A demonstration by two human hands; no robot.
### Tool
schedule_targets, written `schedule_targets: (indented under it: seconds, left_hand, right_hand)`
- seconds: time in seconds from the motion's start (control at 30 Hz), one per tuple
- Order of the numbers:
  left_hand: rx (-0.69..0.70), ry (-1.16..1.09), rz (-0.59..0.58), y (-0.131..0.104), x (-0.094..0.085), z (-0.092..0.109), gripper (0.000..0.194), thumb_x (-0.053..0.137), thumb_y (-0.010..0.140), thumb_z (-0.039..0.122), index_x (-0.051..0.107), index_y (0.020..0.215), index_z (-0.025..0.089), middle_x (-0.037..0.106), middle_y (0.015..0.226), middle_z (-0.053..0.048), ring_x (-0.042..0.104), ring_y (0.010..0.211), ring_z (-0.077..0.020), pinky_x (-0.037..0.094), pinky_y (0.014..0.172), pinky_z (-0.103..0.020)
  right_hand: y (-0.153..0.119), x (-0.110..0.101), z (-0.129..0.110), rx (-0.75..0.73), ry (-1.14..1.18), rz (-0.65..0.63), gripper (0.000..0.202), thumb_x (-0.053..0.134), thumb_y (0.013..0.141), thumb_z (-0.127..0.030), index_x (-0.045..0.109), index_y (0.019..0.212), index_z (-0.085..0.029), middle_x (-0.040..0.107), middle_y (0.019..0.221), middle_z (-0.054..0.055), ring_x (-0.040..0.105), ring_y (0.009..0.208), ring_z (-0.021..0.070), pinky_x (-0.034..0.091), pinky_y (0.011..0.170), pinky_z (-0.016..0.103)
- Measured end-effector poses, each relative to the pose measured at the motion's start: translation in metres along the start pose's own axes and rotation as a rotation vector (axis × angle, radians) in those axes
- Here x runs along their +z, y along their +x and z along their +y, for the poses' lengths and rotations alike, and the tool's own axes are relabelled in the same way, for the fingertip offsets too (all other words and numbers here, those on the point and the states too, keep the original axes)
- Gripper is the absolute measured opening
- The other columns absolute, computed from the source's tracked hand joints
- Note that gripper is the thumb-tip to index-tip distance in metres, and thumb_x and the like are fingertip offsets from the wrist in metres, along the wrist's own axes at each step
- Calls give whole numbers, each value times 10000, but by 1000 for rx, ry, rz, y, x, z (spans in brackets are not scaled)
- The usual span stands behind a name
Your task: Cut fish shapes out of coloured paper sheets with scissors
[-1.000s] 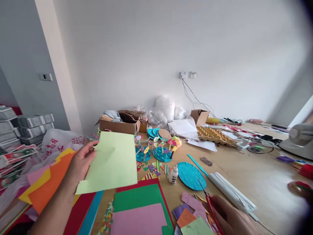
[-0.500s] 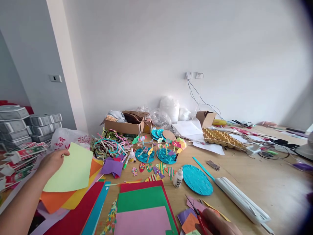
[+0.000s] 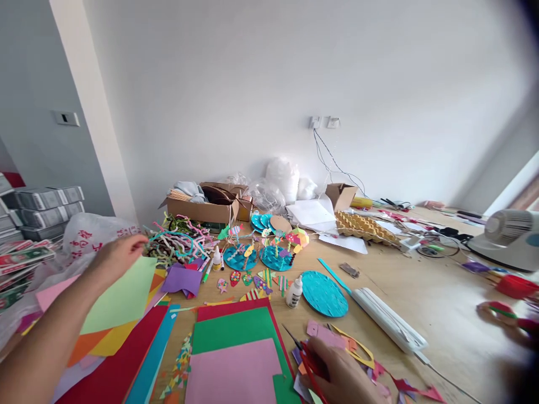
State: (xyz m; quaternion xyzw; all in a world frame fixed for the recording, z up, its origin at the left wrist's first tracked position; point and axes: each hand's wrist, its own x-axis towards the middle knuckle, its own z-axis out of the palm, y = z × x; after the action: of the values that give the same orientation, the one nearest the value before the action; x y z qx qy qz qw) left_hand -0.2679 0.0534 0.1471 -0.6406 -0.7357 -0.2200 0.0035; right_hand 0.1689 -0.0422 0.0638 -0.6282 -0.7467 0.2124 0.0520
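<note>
Nearest you, your right hand has its fingers closed around the red handles of the scissors; the blades point forward and left. Paper scraps lie on the desk under and around that hand. Left of it is a stack: a pink sheet over a dark green sheet, over a red sheet.

Your left hand is at the far edge of the pale green sheet, which lies on orange and yellow paper. Its fingers are bent and drawn together; whether they grip anything cannot be told.

Beyond the stack, a glue bottle stands upright just beside a flat blue disc. A power strip lies to the disc's right. Paper fish lie behind the bottle. Farther back, you have pipe cleaners heaped before an open cardboard box.
</note>
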Motion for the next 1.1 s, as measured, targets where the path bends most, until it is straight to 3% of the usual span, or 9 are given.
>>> schedule_targets:
  seconds: [0.17,0.23,0.3,0.4,0.47,0.6,0.8,0.93,1.1]
  left_hand:
    - [375,-115,-574,-50,54,105,213,522,746,258,684,884,258,715,862,18,652,825,-191,459,705,-236]
    - [438,-93,-739,-75,80,128,355,646,618,218,688,968,263,720,1009,-17,654,924,-241,477,751,-279]
    - [430,-48,-822,-95,102,138,516,671,590,184,650,1104,217,668,1169,-106,610,1073,-307,469,860,-365]
    - [400,20,-868,-110,119,140,652,646,599,118,558,1245,126,482,1400,-211,410,1312,-347,348,1035,-445]
    - [391,47,-876,-114,121,140,687,611,621,89,501,1299,96,429,1439,-222,341,1360,-327,292,1080,-437]
    - [384,78,-869,-116,114,145,615,538,654,57,516,1266,117,550,1328,-186,455,1280,-297,339,1051,-413]
    - [398,83,-855,-116,112,149,439,510,621,40,630,1032,135,643,1136,-183,577,1098,-338,453,907,-449]
    - [393,61,-852,-118,112,147,447,483,614,13,642,1002,169,624,1198,-148,525,1199,-297,381,1016,-420]
    - [351,35,-841,-123,116,150,605,500,627,50,545,1223,147,488,1385,-154,378,1337,-279,310,1078,-391]
  right_hand:
    - [23,3,-24,-33,85,65,98,657,715,-240,585,762,-192,692,795,53,580,715,207,255,551,250]
    - [30,10,-28,-39,116,108,92,639,750,-247,569,765,-189,677,769,36,561,687,184,248,546,244]
    - [35,18,-28,-36,131,144,79,601,790,-246,554,767,-187,666,748,28,549,663,169,250,543,239]
    - [38,32,-23,-32,146,178,89,576,809,-234,534,745,-190,651,706,21,536,629,160,244,531,237]
    - [39,39,-20,-38,154,192,91,581,801,-214,526,732,-194,648,701,18,538,629,157,243,532,236]
    - [42,45,-18,-52,167,199,92,579,796,-188,524,722,-193,651,700,15,538,624,148,243,533,233]
    - [43,48,-18,-48,176,179,65,574,800,-204,549,741,-189,664,711,21,544,616,146,248,521,224]
    - [43,50,-17,-46,177,183,51,590,785,-198,556,749,-186,668,712,24,550,620,150,248,523,224]
    - [42,48,-16,-42,178,198,71,595,782,-189,546,730,-193,664,708,16,546,621,146,240,529,225]
